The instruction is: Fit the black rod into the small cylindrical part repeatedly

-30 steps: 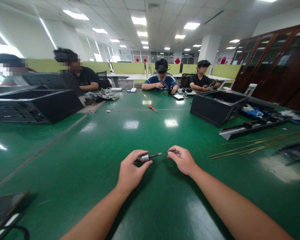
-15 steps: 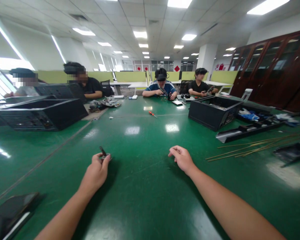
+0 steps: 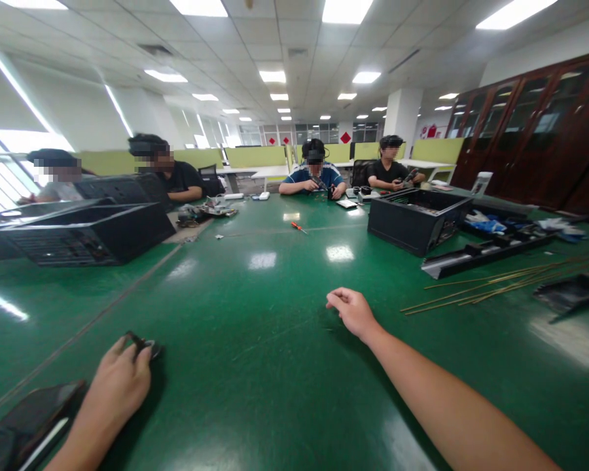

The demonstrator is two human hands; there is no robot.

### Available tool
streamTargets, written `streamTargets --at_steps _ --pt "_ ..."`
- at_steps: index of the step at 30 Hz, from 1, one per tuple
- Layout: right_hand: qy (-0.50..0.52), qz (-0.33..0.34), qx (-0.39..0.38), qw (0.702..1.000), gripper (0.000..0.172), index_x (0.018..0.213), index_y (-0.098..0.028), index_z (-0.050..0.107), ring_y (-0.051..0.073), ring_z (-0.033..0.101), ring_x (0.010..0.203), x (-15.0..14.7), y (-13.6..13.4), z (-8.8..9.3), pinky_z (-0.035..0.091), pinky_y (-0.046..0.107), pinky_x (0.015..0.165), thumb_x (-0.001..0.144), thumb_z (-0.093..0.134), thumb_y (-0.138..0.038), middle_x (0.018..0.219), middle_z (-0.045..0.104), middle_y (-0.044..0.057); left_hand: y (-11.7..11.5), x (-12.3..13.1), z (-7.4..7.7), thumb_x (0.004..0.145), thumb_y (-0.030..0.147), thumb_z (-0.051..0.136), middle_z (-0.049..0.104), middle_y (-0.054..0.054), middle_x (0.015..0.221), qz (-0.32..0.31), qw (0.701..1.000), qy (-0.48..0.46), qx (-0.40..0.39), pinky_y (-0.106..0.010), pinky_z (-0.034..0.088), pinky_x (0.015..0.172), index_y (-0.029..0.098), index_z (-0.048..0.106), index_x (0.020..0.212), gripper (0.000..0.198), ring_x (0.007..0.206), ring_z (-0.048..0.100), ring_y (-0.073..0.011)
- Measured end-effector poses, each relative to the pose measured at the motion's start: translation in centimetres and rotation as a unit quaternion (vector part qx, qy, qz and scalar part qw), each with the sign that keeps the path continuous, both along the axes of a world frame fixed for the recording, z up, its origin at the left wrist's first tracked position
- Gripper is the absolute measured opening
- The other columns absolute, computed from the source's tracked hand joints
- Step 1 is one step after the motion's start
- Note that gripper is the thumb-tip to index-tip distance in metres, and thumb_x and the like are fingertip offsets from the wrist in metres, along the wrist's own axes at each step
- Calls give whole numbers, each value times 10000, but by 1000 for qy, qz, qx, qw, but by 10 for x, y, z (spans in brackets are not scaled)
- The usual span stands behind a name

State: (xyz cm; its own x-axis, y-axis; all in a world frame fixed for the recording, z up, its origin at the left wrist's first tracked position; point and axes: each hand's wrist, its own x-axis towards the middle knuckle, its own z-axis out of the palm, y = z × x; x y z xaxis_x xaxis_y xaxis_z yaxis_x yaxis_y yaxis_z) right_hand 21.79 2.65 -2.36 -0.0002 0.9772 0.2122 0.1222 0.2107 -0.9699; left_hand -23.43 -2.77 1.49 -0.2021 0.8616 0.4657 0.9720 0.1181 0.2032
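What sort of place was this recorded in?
Probably an office doubling as a workshop: yellow-green desk partitions stand beyond a large glossy green table, which bears an open black box-shaped case, apparently a computer's.

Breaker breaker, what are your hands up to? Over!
Left hand: gripping small metal part. Right hand: fingers curled, any hold unclear. Dark flat object near left hand; orange screwdriver beyond both hands.

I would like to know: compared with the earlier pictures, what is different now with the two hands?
The left hand moved left and back toward the person, still holding the small metal part; it is now near the dark flat object. No release is visible. The right hand stayed almost in place, curled, and the orange screwdriver lies where it was on the green table.
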Motion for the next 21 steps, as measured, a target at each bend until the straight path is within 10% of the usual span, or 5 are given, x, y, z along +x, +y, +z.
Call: streamTargets --at_steps 5,8,10,15,21 --pt "26 -6 8 1000 322 881 -136 726 176 627 691 -2 -4 6 462 273 603 774 679 -436 826 736 88 -15 16 16 837 438 407 521 -248 1371 44 999 -1 1 -499 318 1163 43 551 1127 511 1402 337 -394" --pt "87 21 2 996 365 934 -139 750 168 619 712 -11 -13 13 459 273 624 691 771 -411 893 744 97 -29 55 34 838 508 542 280 -90 1589 -8 986 26 163 -514 284 1181 194 344 1446 712 1422 319 -358" --pt "144 97 -56 983 412 963 -129 749 116 538 571 -20 -23 18 418 257 553 704 766 -449 831 743 90 -32 92 39 818 482 633 462 35 1480 -129 968 4 213 -483 367 1142 379 411 1406 637 1296 504 -286" --pt "174 299 -132 929 439 858 -104 748 30 298 408 -35 -44 23 407 260 543 729 761 -524 647 686 23 -22 199 21 785 378 729 714 -64 1142 -402 890 -213 35 -366 547 927 232 647 1219 465 1020 680 -233" --pt "171 345 -143 912 501 662 -105 697 46 310 397 -32 -42 17 354 245 510 678 776 -600 406 439 -73 -22 249 10 809 298 707 757 -33 918 -415 836 -358 9 -286 565 806 215 754 972 189 852 701 -180"
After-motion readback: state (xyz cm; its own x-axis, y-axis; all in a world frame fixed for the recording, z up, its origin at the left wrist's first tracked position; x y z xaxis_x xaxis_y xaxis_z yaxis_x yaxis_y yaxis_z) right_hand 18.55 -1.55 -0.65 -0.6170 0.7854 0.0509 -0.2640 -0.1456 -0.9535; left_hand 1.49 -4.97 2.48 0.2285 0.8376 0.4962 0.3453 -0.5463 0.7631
